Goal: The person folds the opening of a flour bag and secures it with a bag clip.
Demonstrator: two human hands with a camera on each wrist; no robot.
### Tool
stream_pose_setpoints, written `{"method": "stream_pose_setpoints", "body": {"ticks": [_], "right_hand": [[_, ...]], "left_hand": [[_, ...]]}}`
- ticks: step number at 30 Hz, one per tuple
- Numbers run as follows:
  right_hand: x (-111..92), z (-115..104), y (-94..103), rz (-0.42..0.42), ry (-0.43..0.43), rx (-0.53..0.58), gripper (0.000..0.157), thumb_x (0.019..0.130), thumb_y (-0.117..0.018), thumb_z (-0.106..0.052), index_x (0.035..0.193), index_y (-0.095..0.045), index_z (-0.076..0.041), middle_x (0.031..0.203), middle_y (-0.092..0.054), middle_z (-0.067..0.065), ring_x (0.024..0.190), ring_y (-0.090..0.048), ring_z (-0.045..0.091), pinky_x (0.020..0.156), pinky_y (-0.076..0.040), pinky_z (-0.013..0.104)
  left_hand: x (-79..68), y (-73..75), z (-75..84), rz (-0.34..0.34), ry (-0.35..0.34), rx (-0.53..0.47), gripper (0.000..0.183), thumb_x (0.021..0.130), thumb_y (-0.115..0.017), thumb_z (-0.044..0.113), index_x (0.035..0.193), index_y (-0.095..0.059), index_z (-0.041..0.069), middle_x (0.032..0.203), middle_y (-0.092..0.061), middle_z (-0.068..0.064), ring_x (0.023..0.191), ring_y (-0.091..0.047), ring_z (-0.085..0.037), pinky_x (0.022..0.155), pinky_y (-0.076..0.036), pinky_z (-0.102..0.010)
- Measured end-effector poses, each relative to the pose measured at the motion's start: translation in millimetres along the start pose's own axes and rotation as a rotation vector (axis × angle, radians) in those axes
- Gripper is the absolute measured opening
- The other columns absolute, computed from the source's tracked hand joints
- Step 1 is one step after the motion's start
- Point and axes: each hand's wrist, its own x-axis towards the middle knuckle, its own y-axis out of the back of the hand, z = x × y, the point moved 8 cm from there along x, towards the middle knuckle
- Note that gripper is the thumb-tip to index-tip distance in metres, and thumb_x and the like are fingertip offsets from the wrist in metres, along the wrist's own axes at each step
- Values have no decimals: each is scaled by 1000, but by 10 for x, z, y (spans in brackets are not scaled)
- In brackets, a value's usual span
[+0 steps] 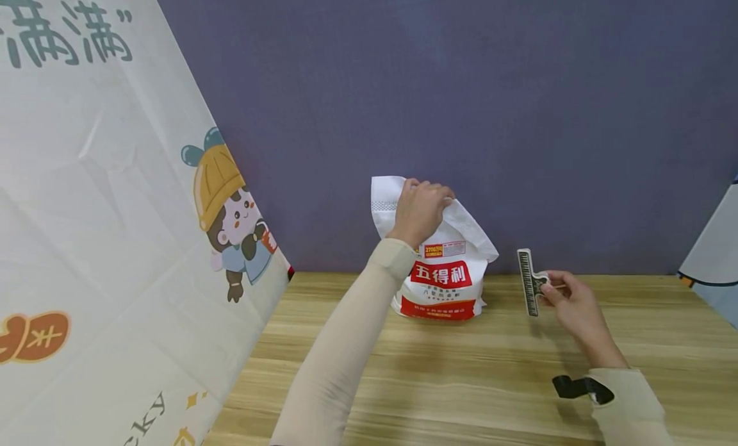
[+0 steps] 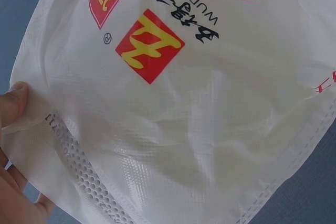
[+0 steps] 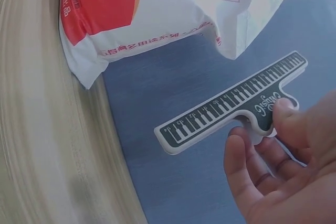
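A white flour bag point(image 1: 441, 292) with red print stands upright on the wooden table, its loose top raised. My left hand point(image 1: 422, 209) grips that top edge; in the left wrist view the thumb point(image 2: 14, 100) lies on the bag's front face and the fingers are partly behind the edge. To the right of the bag, my right hand point(image 1: 576, 308) holds a long clip point(image 3: 231, 103) by its handle, thumb on one side and fingers on the other. The clip carries a black-and-white piano-key pattern and the word "Music". It is held above the table, apart from the bag.
The wood-grain table point(image 1: 323, 369) runs back to a dark blue wall panel point(image 1: 519, 113) close behind the bag. On the left stands a white printed sheet point(image 1: 115, 209) with a cartoon figure. Another printed panel point(image 1: 715, 241) shows at the far right.
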Motion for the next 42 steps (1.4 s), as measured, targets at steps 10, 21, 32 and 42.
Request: {"method": "stream_pose_setpoints", "body": {"ticks": [10,21,32,42], "right_hand": [[-12,-77,62,30,20,-66,39,106,-55,-22,136,-55,3,111,-63,7,81,-56,-11,65,-51,17],[-46,-257,149,54,52,-156,42,106,-56,-29,136,-58,0,126,-63,24,92,-41,-19,68,-44,10],[-21,-422,192,71,120,-198,38,104,-59,-25,133,-61,-1,121,-66,24,92,-39,-25,67,-43,8],[81,-618,145,86,175,-253,33,102,-62,-18,129,-63,1,113,-69,26,103,-66,42,64,-42,11]], "left_hand": [[-4,-1,1,17,-11,15,22,104,-58,32,115,-77,29,113,-77,14,101,-70,-7,103,-44,-33],[21,3,8,13,-9,11,22,104,-58,32,115,-76,30,113,-77,15,101,-70,-6,103,-44,-33],[35,9,-2,20,-9,25,22,104,-58,32,115,-77,30,112,-77,15,99,-71,-6,101,-44,-33],[26,20,0,18,-17,25,22,104,-57,33,114,-77,30,112,-77,15,99,-71,-6,102,-45,-33]]}}
